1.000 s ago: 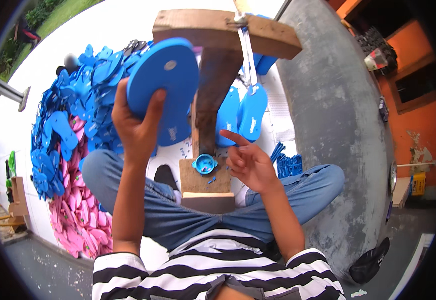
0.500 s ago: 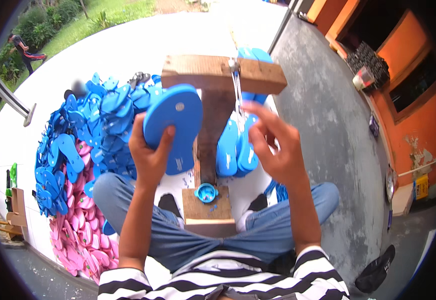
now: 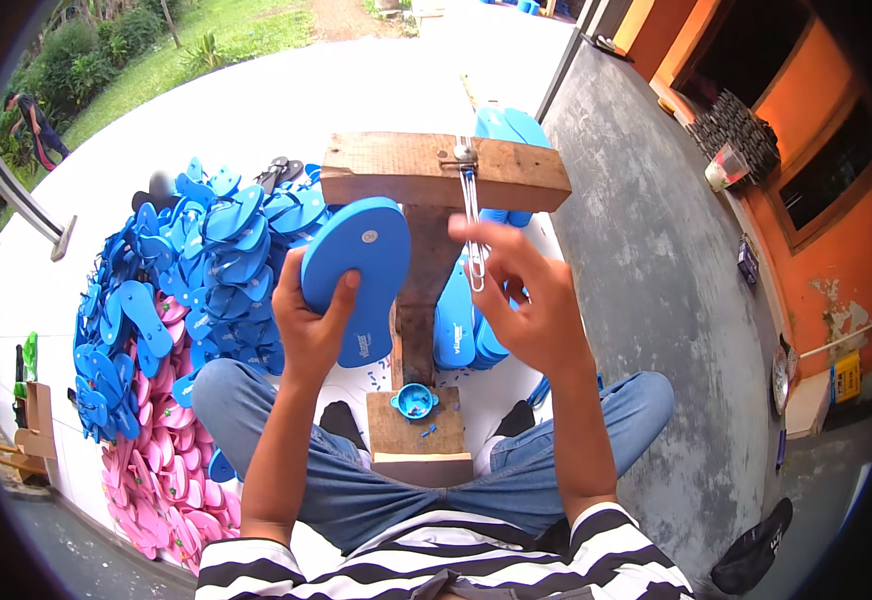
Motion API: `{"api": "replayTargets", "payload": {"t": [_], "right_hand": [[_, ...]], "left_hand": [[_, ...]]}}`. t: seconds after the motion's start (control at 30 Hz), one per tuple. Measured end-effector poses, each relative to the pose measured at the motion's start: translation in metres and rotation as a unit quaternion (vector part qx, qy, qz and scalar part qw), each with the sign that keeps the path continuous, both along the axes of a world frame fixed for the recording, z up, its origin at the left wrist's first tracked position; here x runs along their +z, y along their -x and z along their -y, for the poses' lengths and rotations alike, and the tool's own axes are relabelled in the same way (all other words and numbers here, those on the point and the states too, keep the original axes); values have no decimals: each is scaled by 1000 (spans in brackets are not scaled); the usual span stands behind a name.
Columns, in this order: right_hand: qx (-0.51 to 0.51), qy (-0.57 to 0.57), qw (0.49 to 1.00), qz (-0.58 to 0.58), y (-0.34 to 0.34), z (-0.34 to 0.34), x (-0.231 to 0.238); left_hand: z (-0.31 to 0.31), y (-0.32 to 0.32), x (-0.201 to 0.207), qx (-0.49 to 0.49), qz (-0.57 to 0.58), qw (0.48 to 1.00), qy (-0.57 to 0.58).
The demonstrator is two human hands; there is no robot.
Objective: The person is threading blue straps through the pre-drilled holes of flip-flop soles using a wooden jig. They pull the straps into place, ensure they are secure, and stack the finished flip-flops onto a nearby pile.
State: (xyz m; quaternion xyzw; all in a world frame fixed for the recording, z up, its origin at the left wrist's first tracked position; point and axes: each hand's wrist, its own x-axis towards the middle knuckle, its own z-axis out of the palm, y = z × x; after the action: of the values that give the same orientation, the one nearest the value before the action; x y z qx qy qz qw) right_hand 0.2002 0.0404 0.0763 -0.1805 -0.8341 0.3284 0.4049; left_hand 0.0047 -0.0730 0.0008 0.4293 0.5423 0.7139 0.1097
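Note:
My left hand (image 3: 308,318) grips a blue flip-flop sole (image 3: 371,265) upright by its left edge, thumb across its face. A pale round mark shows near the top of the sole. My right hand (image 3: 536,300) is beside the long metal wire hook (image 3: 473,225) that hangs from a wooden post's crossbar (image 3: 396,165). Its index finger reaches out level with the hook, apart from the thumb, while the other fingers bend. Whether the finger touches the wire, I cannot tell. Blue soles (image 3: 453,325) are stacked behind the right hand, partly hidden.
Heaped blue flip-flops (image 3: 231,270) and pink flip-flops (image 3: 161,480) lie on the left. A small blue bowl (image 3: 416,401) stands on the post's wooden base (image 3: 391,437), between my feet, with blue scraps around it. Another person (image 3: 38,130) is at the far left.
My right hand has moved left, bringing its index finger across to the wire hook. The left hand still holds the sole, and the whole view has shifted slightly.

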Motion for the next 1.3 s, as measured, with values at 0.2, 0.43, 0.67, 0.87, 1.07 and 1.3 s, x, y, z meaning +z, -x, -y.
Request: {"api": "replayTargets", "payload": {"t": [0.2,0.43,0.67,0.87,1.07,1.3], "right_hand": [[-49,-16,999,-2,12,-15,3],[-82,19,996,23,14,-26,15],[-68,50,996,3,10,-26,19],[-58,-20,998,21,10,-34,12],[-86,-10,996,30,17,-35,32],[-99,-171,963,183,27,-47,63]], "left_hand": [[-2,-4,1,-6,5,1000,-1],[-3,1,0,-3,-3,1000,-7],[-7,1,0,-12,-7,1000,-11],[-6,3,-4,7,-22,1000,-11],[-7,0,-1,-6,-14,1000,-7],[-8,0,0,-7,-22,1000,0]]}}
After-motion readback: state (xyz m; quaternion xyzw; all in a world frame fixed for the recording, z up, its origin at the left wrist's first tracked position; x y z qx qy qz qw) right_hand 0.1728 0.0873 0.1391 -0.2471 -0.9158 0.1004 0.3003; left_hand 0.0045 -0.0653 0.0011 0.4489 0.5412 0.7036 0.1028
